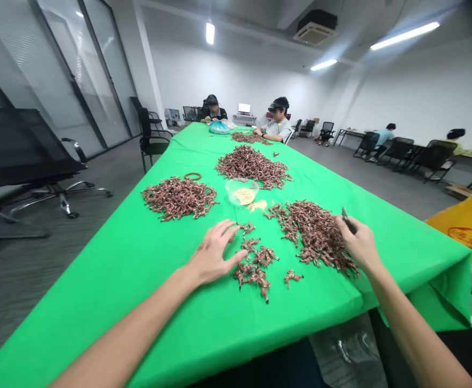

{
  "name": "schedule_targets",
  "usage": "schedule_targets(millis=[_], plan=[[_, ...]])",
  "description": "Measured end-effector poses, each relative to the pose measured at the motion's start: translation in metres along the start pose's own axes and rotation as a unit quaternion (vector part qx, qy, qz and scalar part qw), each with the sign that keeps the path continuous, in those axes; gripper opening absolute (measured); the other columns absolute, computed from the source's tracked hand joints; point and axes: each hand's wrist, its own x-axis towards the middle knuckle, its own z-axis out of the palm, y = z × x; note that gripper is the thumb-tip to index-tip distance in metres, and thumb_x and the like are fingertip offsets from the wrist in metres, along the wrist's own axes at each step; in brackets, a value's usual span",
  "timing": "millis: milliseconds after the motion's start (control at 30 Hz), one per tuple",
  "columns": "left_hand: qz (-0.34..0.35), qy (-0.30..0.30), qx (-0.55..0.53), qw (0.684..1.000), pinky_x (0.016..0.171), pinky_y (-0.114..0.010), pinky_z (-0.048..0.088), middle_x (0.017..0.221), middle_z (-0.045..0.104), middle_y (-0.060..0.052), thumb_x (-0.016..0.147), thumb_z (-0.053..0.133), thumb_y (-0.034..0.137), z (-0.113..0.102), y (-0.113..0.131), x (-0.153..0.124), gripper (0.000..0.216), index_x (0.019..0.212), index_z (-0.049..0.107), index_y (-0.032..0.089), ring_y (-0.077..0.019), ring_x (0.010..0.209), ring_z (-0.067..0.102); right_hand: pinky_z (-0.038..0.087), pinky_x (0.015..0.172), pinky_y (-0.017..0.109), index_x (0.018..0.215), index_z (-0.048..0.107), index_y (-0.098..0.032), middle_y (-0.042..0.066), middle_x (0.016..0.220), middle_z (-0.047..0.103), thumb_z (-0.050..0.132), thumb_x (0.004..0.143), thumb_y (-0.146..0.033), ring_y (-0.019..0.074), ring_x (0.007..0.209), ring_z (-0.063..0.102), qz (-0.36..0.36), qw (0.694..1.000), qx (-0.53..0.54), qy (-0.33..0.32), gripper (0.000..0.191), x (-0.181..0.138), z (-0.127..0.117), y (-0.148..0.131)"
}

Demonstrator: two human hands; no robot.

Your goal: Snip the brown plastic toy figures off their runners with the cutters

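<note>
My left hand (217,250) is spread low over the green cloth, thumb and fingertips beside a loose cluster of small brown animal-shaped figures (256,264). Its fingers are apart and nothing shows in them. My right hand (359,242) is closed around a small dark hand tool with a pointed tip (348,221); its exact kind is too small to tell. That hand rests against the right edge of a larger heap of brown figures (314,229). One single figure (292,277) lies apart between the cluster and the heap.
A clear bowl (230,195) holds pale small bits, with some spilled beside it. Other brown heaps lie at left (179,198) and farther back (252,164), near a brown ring (193,176). Two people sit at the table's far end. A yellow bag (468,226) stands at right.
</note>
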Motion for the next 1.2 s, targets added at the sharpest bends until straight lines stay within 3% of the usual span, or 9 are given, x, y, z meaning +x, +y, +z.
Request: schedule_targets(millis=[133, 233, 400, 567, 767, 933, 1200], plan=[[0.032, -0.075, -0.018, 0.997, 0.119, -0.062, 0.019, 0.163, 0.022, -0.010, 0.088, 0.053, 0.064, -0.007, 0.008, -0.004, 0.080, 0.154, 0.028, 0.027, -0.0371, 0.150, 0.011, 0.044, 0.102, 0.049, 0.111, 0.070, -0.019, 0.013, 0.117, 0.070, 0.055, 0.086, -0.060, 0.0328, 0.110, 0.063, -0.004, 0.999, -0.010, -0.048, 0.050, -0.017, 0.000, 0.015], [0.035, -0.126, -0.031, 0.991, 0.117, -0.066, 0.015, 0.165, 0.007, -0.008, 0.084, 0.054, 0.069, -0.015, 0.009, -0.008, 0.089, 0.156, 0.017, 0.032, -0.0407, 0.150, -0.001, 0.037, 0.111, 0.048, 0.113, 0.068, -0.019, 0.013, 0.133, 0.061, 0.051, 0.088, -0.060, 0.0314, 0.128, 0.053, -0.017, 0.998, -0.007, -0.060, 0.051, -0.026, 0.013, 0.011], [0.023, -0.159, -0.027, 0.987, 0.117, -0.067, 0.014, 0.165, -0.003, -0.007, 0.073, 0.060, 0.077, -0.020, 0.005, -0.013, 0.108, 0.157, 0.009, 0.032, -0.0421, 0.149, -0.007, 0.036, 0.110, 0.048, 0.091, 0.064, -0.020, 0.016, 0.137, 0.057, 0.049, 0.090, -0.059, 0.0302, 0.132, 0.049, -0.057, 0.996, 0.002, -0.066, 0.041, -0.036, 0.031, -0.004], [0.031, -0.194, -0.028, 0.980, 0.115, -0.068, 0.017, 0.164, -0.009, -0.006, 0.063, 0.067, 0.079, -0.017, 0.006, -0.015, 0.123, 0.157, 0.002, 0.034, -0.0429, 0.148, -0.011, 0.033, 0.109, 0.055, 0.088, 0.061, -0.022, 0.015, 0.137, 0.055, 0.047, 0.091, -0.056, 0.0317, 0.130, 0.048, -0.082, 0.995, 0.011, -0.062, 0.037, -0.048, 0.050, -0.026], [0.039, -0.206, -0.026, 0.977, 0.118, -0.064, 0.015, 0.165, 0.000, -0.012, 0.061, 0.069, 0.079, -0.014, 0.006, -0.017, 0.128, 0.158, 0.004, 0.027, -0.0423, 0.149, -0.007, 0.037, 0.105, 0.050, 0.090, 0.060, -0.022, 0.014, 0.123, 0.060, 0.046, 0.093, -0.052, 0.0293, 0.120, 0.052, -0.096, 0.994, 0.026, -0.043, 0.033, -0.061, 0.065, -0.057], [0.067, -0.178, -0.024, 0.981, 0.117, -0.066, 0.014, 0.164, 0.007, -0.015, 0.062, 0.067, 0.080, -0.011, 0.004, -0.017, 0.125, 0.158, 0.008, 0.026, -0.0433, 0.149, -0.001, 0.041, 0.096, 0.049, 0.098, 0.061, -0.024, 0.011, 0.112, 0.064, 0.045, 0.095, -0.049, 0.0288, 0.107, 0.057, -0.087, 0.994, 0.034, -0.055, 0.030, -0.078, 0.077, -0.083], [0.104, -0.138, -0.014, 0.985, 0.116, -0.068, 0.007, 0.163, 0.016, -0.018, 0.060, 0.072, 0.076, -0.008, 0.005, -0.014, 0.124, 0.157, 0.014, 0.026, -0.0434, 0.149, 0.006, 0.037, 0.100, 0.048, 0.098, 0.059, -0.026, 0.008, 0.116, 0.063, 0.045, 0.096, -0.044, 0.0278, 0.112, 0.055, -0.095, 0.990, 0.063, -0.084, 0.023, -0.099, 0.104, -0.123]])
